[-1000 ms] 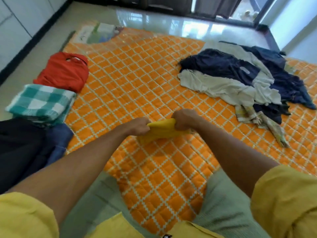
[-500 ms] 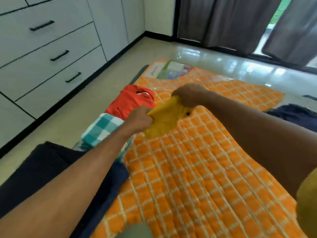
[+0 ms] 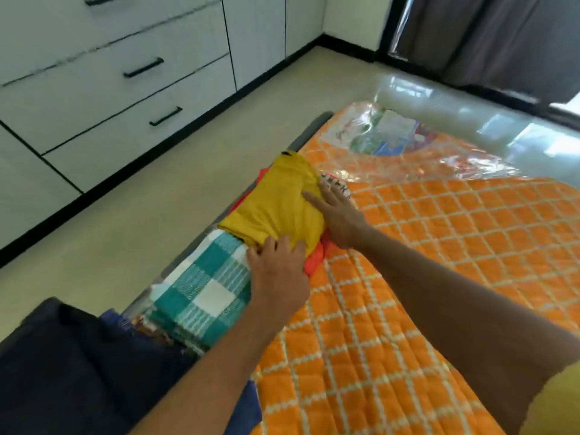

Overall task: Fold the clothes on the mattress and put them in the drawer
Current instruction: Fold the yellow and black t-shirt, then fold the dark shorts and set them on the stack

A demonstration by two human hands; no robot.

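Observation:
A folded yellow garment (image 3: 276, 202) lies on top of the folded red garment (image 3: 315, 257) at the left edge of the orange quilted mattress (image 3: 423, 262). My left hand (image 3: 277, 271) grips the yellow garment's near edge with curled fingers. My right hand (image 3: 337, 215) rests flat, fingers spread, against its right side. Nearer to me a folded teal-and-white checked cloth (image 3: 204, 290) touches the yellow garment. A dark navy folded pile (image 3: 78, 372) lies nearest, at the bottom left.
White drawers with black handles (image 3: 157, 116) line the wall on the left, all closed, across a strip of beige floor (image 3: 119, 243). A clear plastic bag (image 3: 386, 133) with printed matter lies at the mattress's far end. Dark curtains (image 3: 486, 36) hang at the back.
The yellow garment, earlier held up in both hands, now lies on the red garment. My right hand has opened flat beside it. The view has turned left toward the drawers.

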